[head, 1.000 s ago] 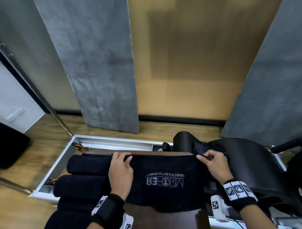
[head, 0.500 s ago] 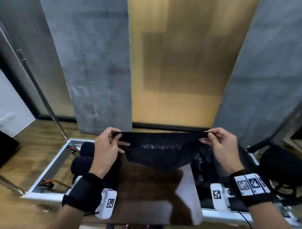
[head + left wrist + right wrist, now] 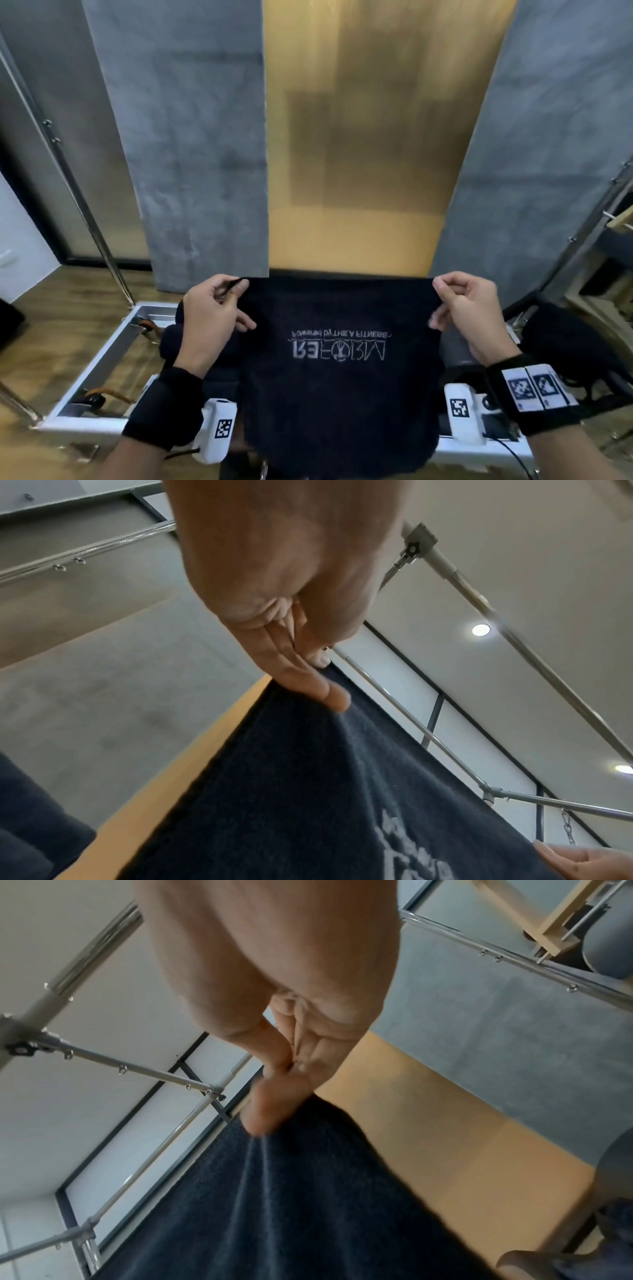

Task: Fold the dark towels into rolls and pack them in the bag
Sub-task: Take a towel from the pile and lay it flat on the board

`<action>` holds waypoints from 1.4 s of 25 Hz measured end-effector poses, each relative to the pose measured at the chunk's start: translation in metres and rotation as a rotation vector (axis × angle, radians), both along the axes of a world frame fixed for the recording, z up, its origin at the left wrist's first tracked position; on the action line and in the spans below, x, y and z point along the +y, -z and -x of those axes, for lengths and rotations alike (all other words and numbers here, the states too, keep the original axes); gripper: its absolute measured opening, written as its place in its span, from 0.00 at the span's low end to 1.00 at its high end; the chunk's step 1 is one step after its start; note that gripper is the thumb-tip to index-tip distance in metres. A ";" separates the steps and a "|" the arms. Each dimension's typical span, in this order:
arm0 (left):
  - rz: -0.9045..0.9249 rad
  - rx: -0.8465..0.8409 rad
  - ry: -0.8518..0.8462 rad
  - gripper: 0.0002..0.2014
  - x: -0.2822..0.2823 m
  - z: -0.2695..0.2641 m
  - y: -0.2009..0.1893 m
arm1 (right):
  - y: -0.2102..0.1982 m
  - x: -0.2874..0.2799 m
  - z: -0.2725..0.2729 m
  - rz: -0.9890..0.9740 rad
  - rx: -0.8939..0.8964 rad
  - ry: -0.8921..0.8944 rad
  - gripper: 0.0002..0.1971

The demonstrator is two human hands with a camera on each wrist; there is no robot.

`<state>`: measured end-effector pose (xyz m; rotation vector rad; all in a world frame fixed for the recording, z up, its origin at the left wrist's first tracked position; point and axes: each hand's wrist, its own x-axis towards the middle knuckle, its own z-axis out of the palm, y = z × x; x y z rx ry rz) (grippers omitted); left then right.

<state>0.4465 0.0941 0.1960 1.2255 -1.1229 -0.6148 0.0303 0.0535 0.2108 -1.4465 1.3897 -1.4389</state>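
A dark towel [image 3: 337, 377] with a pale printed logo hangs spread in the air in front of me, its top edge held level. My left hand [image 3: 219, 308] pinches the top left corner between thumb and fingers [image 3: 318, 685]. My right hand [image 3: 469, 308] pinches the top right corner [image 3: 270, 1110]. The towel's cloth fills the lower part of both wrist views [image 3: 342, 804] [image 3: 291, 1204]. Behind my left hand, rolled dark towels [image 3: 171, 342] lie on the bench. A black bag [image 3: 565, 346] sits at the right, mostly hidden by my right wrist.
A white metal frame [image 3: 102, 363] surrounds the bench below the towel. A chrome pole [image 3: 68, 178] rises at the left and another at the right [image 3: 596, 212]. Grey and wood wall panels [image 3: 342, 137] stand behind. Wooden floor [image 3: 61, 315] lies to the left.
Both hands have lifted the towel off the bench by its far corners, and it now hangs upright and spread with the logo facing me.
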 end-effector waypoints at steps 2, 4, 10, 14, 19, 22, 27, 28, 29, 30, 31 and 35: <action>-0.064 0.055 0.044 0.07 -0.008 -0.003 0.007 | 0.002 -0.005 -0.010 -0.032 -0.063 -0.030 0.09; -0.060 0.090 0.068 0.07 -0.016 -0.004 0.010 | 0.005 -0.013 -0.020 -0.026 -0.107 -0.044 0.09; 0.045 0.082 0.113 0.05 -0.015 -0.004 0.019 | 0.012 -0.013 -0.023 0.012 -0.180 -0.055 0.08; -0.050 0.062 0.076 0.11 0.017 0.003 0.057 | 0.054 0.023 -0.017 -0.046 -0.230 -0.050 0.12; -0.606 -0.229 0.073 0.22 0.056 0.020 0.144 | 0.166 0.063 -0.016 -0.462 -0.056 0.027 0.10; -0.954 -0.447 0.130 0.21 0.067 0.031 0.172 | 0.219 0.081 -0.009 -0.689 0.210 -0.004 0.12; -0.783 -0.622 0.202 0.23 0.045 0.054 0.187 | 0.223 0.054 -0.007 -0.678 0.309 0.011 0.11; -0.722 -0.619 0.228 0.21 0.035 0.060 0.189 | 0.219 0.043 -0.012 -0.660 0.315 0.010 0.10; -0.674 -0.618 0.263 0.19 0.025 0.065 0.192 | 0.215 0.031 -0.017 -0.646 0.296 0.009 0.10; -0.636 -0.611 0.300 0.14 0.013 0.070 0.194 | 0.213 0.018 -0.023 -0.635 0.258 0.005 0.09; -0.614 -0.611 0.336 0.10 0.003 0.077 0.196 | 0.212 0.005 -0.028 -0.625 0.210 -0.001 0.08; -0.631 -0.792 0.450 0.24 -0.045 0.101 0.200 | 0.206 -0.048 -0.045 -0.602 0.105 -0.016 0.09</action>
